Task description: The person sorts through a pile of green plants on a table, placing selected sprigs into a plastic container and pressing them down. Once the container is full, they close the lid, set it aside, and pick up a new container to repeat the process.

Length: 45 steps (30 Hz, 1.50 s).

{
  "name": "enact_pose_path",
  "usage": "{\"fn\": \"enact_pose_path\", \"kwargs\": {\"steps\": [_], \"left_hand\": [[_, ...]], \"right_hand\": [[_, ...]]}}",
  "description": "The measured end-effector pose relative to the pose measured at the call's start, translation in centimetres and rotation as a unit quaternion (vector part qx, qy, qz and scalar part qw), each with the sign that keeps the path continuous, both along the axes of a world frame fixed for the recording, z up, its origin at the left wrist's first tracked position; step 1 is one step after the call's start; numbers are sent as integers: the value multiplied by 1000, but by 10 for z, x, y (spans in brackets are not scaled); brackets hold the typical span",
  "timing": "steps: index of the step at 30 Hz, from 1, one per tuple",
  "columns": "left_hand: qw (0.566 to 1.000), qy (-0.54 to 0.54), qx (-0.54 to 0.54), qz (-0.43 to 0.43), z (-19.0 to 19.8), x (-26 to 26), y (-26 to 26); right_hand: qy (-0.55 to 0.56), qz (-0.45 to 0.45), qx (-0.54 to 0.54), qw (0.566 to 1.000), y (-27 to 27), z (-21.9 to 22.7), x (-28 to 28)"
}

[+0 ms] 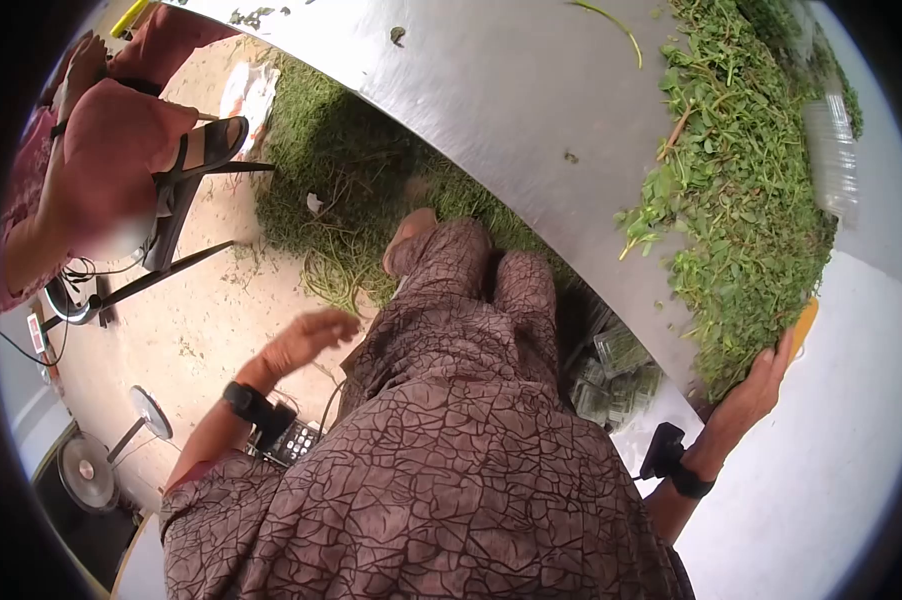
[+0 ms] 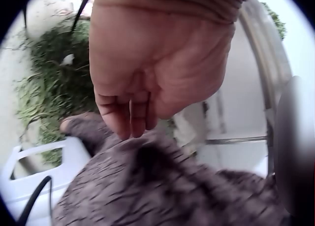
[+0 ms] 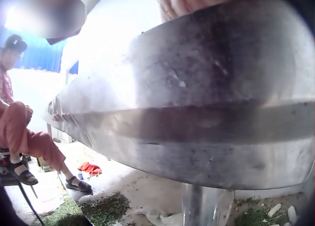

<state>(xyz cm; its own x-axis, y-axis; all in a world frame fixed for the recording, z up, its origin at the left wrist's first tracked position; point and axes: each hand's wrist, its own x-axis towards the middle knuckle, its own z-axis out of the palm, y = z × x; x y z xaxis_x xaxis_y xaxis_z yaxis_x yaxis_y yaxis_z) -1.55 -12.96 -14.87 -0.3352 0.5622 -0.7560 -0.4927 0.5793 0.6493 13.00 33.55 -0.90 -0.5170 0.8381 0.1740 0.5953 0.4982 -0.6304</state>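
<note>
In the head view my left hand (image 1: pixel 311 340) hangs over my lap, beside the patterned garment (image 1: pixel 441 430). Its fingers (image 2: pixel 115 120) are loosely curled and hold nothing in the left wrist view. At the near right corner of the metal table, my right hand (image 1: pixel 756 390) lies against the end of a long heap of leafy green stems (image 1: pixel 751 200), fingers fairly straight. A yellow object (image 1: pixel 803 328) shows right at its fingertips, partly covered by them. In the right wrist view the metal table edge (image 3: pixel 206 108) hides most of this hand (image 3: pixel 197 2).
Clear plastic boxes (image 1: pixel 834 160) stand beyond the heap; more packed boxes (image 1: pixel 616 370) sit below the table. A large pile of greens (image 1: pixel 321 150) covers the floor near my feet. Another person (image 1: pixel 121 140) sits at left. A fan (image 1: pixel 89 470) stands behind.
</note>
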Motion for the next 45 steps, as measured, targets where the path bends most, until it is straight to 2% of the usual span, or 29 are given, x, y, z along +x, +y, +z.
{"fn": "enact_pose_path", "kwargs": {"steps": [1, 2, 3, 5, 14, 23, 38, 39, 41, 43, 44, 45], "left_hand": [[999, -45, 7, -21, -25, 20, -21], [995, -50, 80, -9, -49, 49, -45], [998, 8, 9, -56, -61, 73, -57], [986, 66, -5, -153, -48, 86, -53], [983, -1, -71, -171, -24, 150, -67], [977, -49, -99, -183, -14, 153, -81], [961, -33, -90, -261, -61, 119, -93], [958, -31, -91, -269, -67, 112, -88], [955, -2, -88, -282, -77, 85, -70], [949, 98, -52, -294, -83, 51, -49], [930, 222, 11, -294, -78, 32, -38], [888, 357, 56, -286, -71, 12, -25]], "right_hand": [[0, -1, 2, 1000, -1, 0, 0], [-7, -3, 5, 1000, -2, 1, -1], [-14, -3, 8, 1000, -3, 2, -2], [-22, 3, 19, 1000, -3, 2, -1], [-44, 1, 39, 998, -3, 2, -2], [-38, 1, 40, 998, -3, 3, -2], [21, 31, 92, 995, 7, -11, 8], [-2, 33, 109, 994, 7, -11, 8], [-4, 32, 136, 990, 8, -11, 6], [-53, 33, 155, 986, 9, -11, 7], [-49, 34, 158, 986, 9, -11, 7], [-36, 32, 163, 985, 9, -12, 7]]}}
